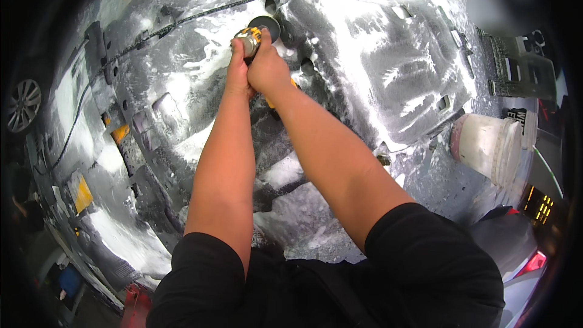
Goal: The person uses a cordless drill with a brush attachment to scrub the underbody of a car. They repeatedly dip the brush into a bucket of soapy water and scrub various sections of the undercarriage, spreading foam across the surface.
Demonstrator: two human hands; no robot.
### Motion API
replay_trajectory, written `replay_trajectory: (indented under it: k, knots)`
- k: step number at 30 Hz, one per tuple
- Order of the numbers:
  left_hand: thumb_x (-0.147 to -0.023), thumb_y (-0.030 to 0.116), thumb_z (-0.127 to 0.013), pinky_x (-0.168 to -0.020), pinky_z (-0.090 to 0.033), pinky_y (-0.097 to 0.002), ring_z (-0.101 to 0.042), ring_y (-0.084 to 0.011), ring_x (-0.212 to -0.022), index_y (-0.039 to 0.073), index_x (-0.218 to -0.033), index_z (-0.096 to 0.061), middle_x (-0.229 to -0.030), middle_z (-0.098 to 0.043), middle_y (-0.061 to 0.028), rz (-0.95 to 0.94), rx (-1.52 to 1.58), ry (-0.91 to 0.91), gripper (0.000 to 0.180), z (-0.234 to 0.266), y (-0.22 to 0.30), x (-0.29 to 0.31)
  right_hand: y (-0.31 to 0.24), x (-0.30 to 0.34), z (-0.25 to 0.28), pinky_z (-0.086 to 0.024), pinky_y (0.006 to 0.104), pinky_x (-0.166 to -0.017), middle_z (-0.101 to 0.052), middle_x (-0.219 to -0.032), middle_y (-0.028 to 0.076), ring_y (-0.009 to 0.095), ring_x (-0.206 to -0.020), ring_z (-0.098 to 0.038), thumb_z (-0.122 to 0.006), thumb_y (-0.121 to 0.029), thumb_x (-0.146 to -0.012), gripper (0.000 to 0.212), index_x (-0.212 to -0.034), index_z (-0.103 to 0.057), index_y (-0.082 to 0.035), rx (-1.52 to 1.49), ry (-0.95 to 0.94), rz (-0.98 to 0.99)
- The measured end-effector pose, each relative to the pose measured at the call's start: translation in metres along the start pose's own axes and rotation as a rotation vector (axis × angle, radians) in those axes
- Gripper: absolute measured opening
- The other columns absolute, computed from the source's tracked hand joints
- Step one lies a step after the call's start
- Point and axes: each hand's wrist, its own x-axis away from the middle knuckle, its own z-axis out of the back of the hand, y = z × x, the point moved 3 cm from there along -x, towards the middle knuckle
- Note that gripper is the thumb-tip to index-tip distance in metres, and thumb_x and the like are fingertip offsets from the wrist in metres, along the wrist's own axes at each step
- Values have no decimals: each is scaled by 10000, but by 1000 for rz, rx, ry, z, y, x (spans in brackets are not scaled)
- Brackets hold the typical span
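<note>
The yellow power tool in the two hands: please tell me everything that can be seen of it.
The yellow power tool has a yellow and grey body, mostly hidden, and a dark round pad at its far end. The pad lies against a dark moulded carpet covered with white foam. The left hand and the right hand grip it together.

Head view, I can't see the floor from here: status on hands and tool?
Left hand and right hand both gripping yellow power tool. Round pad on foamy dark carpet. Cord nearby.
</note>
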Motion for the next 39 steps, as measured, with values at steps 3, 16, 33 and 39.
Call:
replay_trajectory:
  k: [3, 16, 33, 39]
  knots:
    - [-973, 524, -714, -975, -548, -451, -648, -267, -1161, 167, -1529, -395, -1314, -642, -115, -28, -170, 105, 734, -21, 13, -7, 0, -10, 6, -479, 481, -1066, -638, -1334, 323, 444, -1271, -620, -605, -253, -948, 820, -1609, -182, -14, -147, 10, 10]
    - [-936, 543, -758, -989, -516, -424, -578, -291, -1251, 190, -1528, -334, -1450, -515, -176, -98, -444, 450, 809, 32, 24, 128, 16, 62, -95, -514, 432, -1017, -648, -1322, 307, 414, -1254, -637, -719, -330, -904, 860, -1564, -290, 16, -189, -287, 32]
    - [-947, 601, -698, -1057, -464, -425, -523, -317, -1329, 128, -1535, -288, -1465, -508, -216, -174, -274, 912, 859, 31, -59, 281, 3, 192, -74, -533, 449, -943, -694, -1230, 301, 420, -1139, -689, -716, -423, -905, 802, -1469, -435, 74, 213, -694, 300]
    - [-903, 575, -773, -1029, -484, -398, -580, -295, -1232, 166, -1530, -303, -1395, -550, -188, -328, -234, 920, 884, 59, 3, 267, -25, 151, -122, -512, 457, -1007, -673, -1260, 331, 453, -1207, -654, -734, -367, -866, 844, -1499, -393, 75, 251, -714, 327]
